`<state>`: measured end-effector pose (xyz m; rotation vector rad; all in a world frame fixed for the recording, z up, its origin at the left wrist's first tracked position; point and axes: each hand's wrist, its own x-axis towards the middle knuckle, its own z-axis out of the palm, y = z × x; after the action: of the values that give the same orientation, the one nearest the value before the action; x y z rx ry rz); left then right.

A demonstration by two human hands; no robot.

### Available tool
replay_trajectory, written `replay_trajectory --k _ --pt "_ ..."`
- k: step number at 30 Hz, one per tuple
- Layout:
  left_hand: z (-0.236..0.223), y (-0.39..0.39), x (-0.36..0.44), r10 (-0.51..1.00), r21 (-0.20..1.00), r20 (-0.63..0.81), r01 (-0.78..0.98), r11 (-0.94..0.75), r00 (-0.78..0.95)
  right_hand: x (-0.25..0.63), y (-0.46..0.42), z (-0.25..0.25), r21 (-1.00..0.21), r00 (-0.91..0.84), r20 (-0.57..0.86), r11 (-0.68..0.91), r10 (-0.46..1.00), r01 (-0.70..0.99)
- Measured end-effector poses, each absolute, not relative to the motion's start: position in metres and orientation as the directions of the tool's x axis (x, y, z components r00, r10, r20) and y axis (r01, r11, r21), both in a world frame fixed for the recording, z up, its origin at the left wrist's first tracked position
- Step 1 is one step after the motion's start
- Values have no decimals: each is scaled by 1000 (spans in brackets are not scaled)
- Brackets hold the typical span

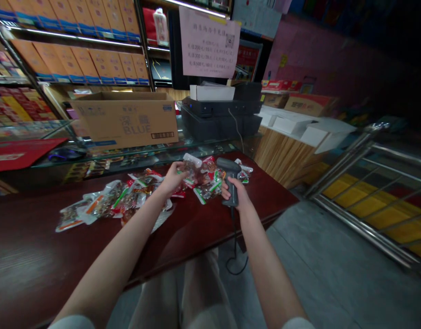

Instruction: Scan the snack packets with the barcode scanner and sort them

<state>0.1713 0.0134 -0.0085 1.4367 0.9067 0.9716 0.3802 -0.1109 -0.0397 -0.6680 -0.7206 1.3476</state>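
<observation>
Counter (pixel 49 242), 11 o'clock: loose snack packets (pixel 128 201) heaped, labels too crumpled to read | 12 o'clock: my left hand (pixel 173 179) closed on a clear packet (pixel 192 167), partly hiding it | 1 o'clock: my right hand (pixel 233 193) clamped round a corded barcode scanner (pixel 228 167), gripped by the handle so its nose tilts toward the packets

One left hand (pixel 174 179), one right hand (pixel 238 193), one barcode scanner (pixel 228 167).

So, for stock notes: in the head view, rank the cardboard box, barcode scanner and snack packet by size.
Largest: the cardboard box. The barcode scanner and snack packet look alike; nearness to the camera leaves them unranked.
</observation>
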Motion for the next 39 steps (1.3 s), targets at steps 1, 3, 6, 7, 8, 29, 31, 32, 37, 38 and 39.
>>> replay_trajectory --k 1,3,6,7,8,29,31,32,37,38,39 --pt "-7 11 162 921 997 72 -35 -63 383 377 -112 -39 -792 40 71 80 997 -605" --pt "-7 9 145 911 996 81 -67 -59 404 368 -113 -35 -814 -35 57 27 998 -580" --pt "-13 11 122 919 991 132 -56 -120 370 344 -115 -31 -853 -111 43 -22 993 -521" --pt "-16 12 116 923 987 158 -63 -145 350 336 -115 -29 -866 -134 37 -35 990 -499" --pt "-20 13 111 927 984 177 -75 -162 331 327 -114 -29 -877 -158 31 -49 987 -477" --pt "-28 9 102 938 989 131 19 -145 320 308 -117 -44 -930 -258 -59 -147 964 -337" --pt "-26 9 101 925 967 171 120 -223 339 309 -117 -45 -923 -251 -52 -143 967 -358" --pt "-24 7 100 914 931 217 208 -299 342 309 -116 -46 -916 -237 -43 -133 970 -378" --pt "-9 -15 98 810 436 542 748 -500 225 315 -116 -44 -870 -135 16 -53 991 -491" --pt "-8 -20 99 778 351 586 793 -498 229 316 -117 -43 -861 -113 25 -36 993 -508" --pt "-8 -24 101 745 279 609 806 -522 272 317 -117 -42 -853 -95 32 -23 995 -522"
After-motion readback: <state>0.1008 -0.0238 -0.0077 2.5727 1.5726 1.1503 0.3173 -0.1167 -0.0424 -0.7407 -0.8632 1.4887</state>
